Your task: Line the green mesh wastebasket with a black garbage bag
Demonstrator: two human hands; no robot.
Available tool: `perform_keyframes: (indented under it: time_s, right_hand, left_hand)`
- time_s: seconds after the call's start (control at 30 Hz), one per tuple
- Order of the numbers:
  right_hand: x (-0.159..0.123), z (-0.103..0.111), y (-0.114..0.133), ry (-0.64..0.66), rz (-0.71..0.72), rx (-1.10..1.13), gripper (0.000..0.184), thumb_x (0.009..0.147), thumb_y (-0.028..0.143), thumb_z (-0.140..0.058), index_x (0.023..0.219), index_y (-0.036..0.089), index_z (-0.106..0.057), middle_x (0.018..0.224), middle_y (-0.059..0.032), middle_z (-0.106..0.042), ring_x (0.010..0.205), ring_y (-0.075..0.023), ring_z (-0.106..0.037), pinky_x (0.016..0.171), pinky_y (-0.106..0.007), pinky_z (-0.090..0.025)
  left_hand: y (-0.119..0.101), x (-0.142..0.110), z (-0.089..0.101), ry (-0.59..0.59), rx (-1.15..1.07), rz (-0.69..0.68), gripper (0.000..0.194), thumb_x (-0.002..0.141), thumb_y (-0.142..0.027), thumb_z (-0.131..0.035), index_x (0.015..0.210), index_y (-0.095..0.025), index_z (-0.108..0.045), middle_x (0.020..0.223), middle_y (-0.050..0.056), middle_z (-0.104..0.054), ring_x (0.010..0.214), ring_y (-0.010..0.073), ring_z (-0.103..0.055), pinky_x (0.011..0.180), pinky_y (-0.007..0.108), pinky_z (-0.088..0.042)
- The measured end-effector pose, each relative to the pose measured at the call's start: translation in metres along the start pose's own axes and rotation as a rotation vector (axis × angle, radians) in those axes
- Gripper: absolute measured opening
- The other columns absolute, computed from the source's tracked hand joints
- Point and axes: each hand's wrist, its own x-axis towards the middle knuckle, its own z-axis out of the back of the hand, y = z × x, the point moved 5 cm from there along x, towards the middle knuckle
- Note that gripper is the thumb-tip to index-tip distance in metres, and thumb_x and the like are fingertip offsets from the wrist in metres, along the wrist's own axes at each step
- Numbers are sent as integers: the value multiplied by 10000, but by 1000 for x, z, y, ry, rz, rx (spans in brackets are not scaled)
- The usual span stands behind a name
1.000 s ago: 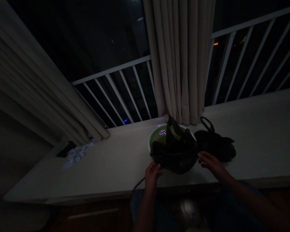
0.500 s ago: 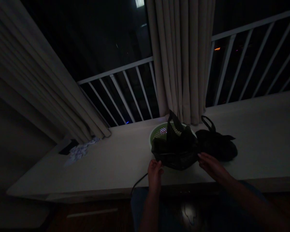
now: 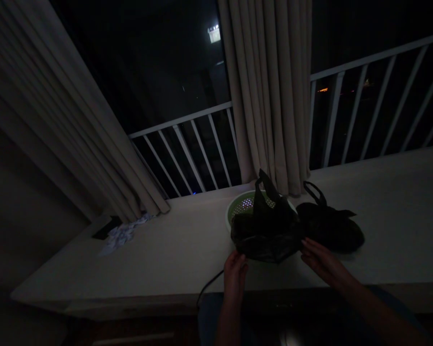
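Over the near part of the green basket [image 3: 229, 217], the black bag [image 3: 269, 242] spreads between left hand [image 3: 234, 273] and right hand [image 3: 324, 262], fingers pinching its near edge, apparently steadying both sides.

Left hand [image 3: 234, 272] reaching forward, right hand [image 3: 322, 259] angled inward, both pinching.
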Motion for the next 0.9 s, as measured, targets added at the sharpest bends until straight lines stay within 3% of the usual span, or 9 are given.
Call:
perform_keyframes:
  time_s: [0.2,0.4,0.53,0.67,0.9]
  right_hand:
    - [-5,1,3,-12,-17,12,364,408,266,-805,691,211,-583,578,40,-543,476,-75,-464,444,-210,-422]
    - [-8,-5,-1,24,-60,-6,326,460,321,-791,658,200,-561,587,27,-562,534,-98,-519,474,-204,-431]
    - [-6,-3,-3,-44,-30,-52,340,434,298,-795,667,211,-562,572,39,-558,493,-85,-491,459,-202,-421]
    - [-4,-3,0,-11,25,-43,321,446,320,-793,636,213,-557,539,46,-516,459,-73,-446,439,-205,-410]
    - [1,12,-9,-45,-19,-22,391,384,339,-818,686,224,-597,549,46,-535,486,-86,-472,478,-214,-430]
  left_hand:
    - [2,2,4,-7,-74,5,390,445,-273,-800,787,-170,-642,761,1,-616,633,75,-538,586,195,-402]
    - [7,2,4,-37,-96,11,439,461,-357,-783,832,-183,-626,897,44,-634,783,144,-588,647,237,-434]
    - [7,5,2,-47,-24,-25,432,491,-402,-760,821,-165,-615,875,45,-628,780,148,-584,638,228,-430]
    - [3,7,2,-105,52,-114,430,536,-463,-718,823,-167,-593,852,32,-609,778,146,-572,622,217,-425]
    - [2,9,-3,-118,109,-222,400,575,-522,-676,634,-161,-515,560,-51,-428,516,60,-411,483,166,-338]
